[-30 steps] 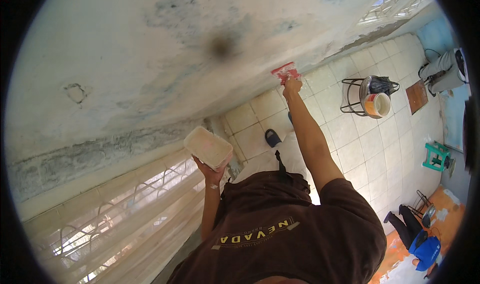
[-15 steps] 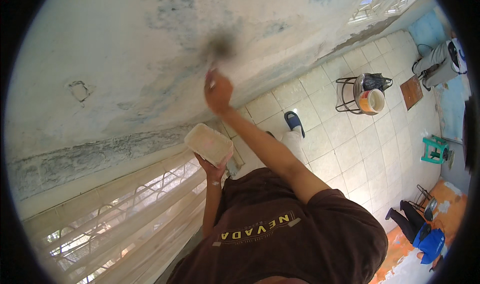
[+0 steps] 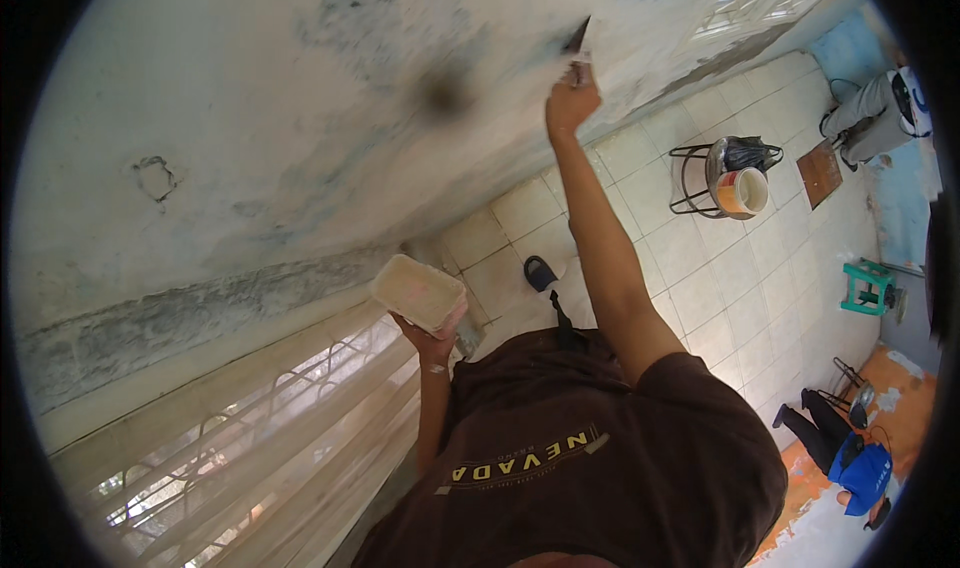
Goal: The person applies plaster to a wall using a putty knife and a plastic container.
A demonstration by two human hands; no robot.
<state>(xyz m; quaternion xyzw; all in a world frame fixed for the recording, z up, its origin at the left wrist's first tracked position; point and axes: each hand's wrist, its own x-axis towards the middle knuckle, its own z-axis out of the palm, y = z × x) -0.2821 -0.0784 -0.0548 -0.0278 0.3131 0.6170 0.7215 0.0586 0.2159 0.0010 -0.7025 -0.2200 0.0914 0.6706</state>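
The right hand (image 3: 573, 106) clasps a scraper (image 3: 577, 38) at the wall (image 3: 150, 78); the left hand (image 3: 430, 344) grips a pale box (image 3: 415, 293). Whitish coating (image 3: 480, 153) looks widespread; bluish patches (image 3: 352, 30) and a grey strip (image 3: 200, 305) seem left.

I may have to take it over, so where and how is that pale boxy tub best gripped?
Probably along the far long edge of the pale boxy tub, coming from the side of the mottled wall, opposite the left hand. That hand supports it at the near side, while the far edge shows no fingers; the rectangular shape gives a straight edge to clasp.
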